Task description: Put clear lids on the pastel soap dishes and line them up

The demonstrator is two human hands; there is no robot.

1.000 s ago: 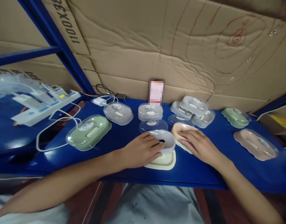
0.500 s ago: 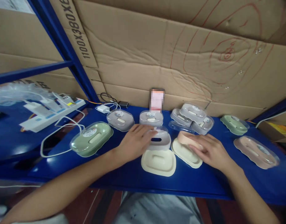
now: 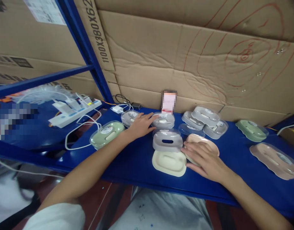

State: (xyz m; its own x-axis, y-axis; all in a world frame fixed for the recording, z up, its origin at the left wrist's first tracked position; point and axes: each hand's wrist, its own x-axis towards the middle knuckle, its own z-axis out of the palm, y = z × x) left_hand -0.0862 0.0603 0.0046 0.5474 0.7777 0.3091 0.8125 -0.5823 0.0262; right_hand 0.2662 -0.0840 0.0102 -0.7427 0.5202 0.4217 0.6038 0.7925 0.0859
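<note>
From the head camera I look down on a blue shelf (image 3: 137, 166) backed by cardboard (image 3: 185, 64). My left hand (image 3: 141, 124) reaches toward twelve o'clock, fingers loosely spread, their tips touching the near edge of a grey soap box with a clear lid (image 3: 163, 120). My right hand (image 3: 204, 158) lies flat at about four o'clock from centre, fingers slightly apart, pressing on a pink tray (image 3: 204, 142) with a cream piece under it. Between the hands, just beside the right fingertips, sits a grey insert (image 3: 167, 140) overlapping the far edge of a cream tray (image 3: 169, 163). Around them, a green lidded box (image 3: 107, 134) lies at nine o'clock beside my left forearm, another grey lidded box (image 3: 129, 117) just behind the left hand. At one o'clock, grey boxes (image 3: 204, 119) are piled together, with a loose clear lid (image 3: 187, 129) in front. Farther right, at three o'clock, are a green box (image 3: 252, 130) and a pink box (image 3: 275, 156). A white power strip (image 3: 72, 110) with a looping cable (image 3: 80, 134) lies at ten o'clock on the next shelf.
</note>
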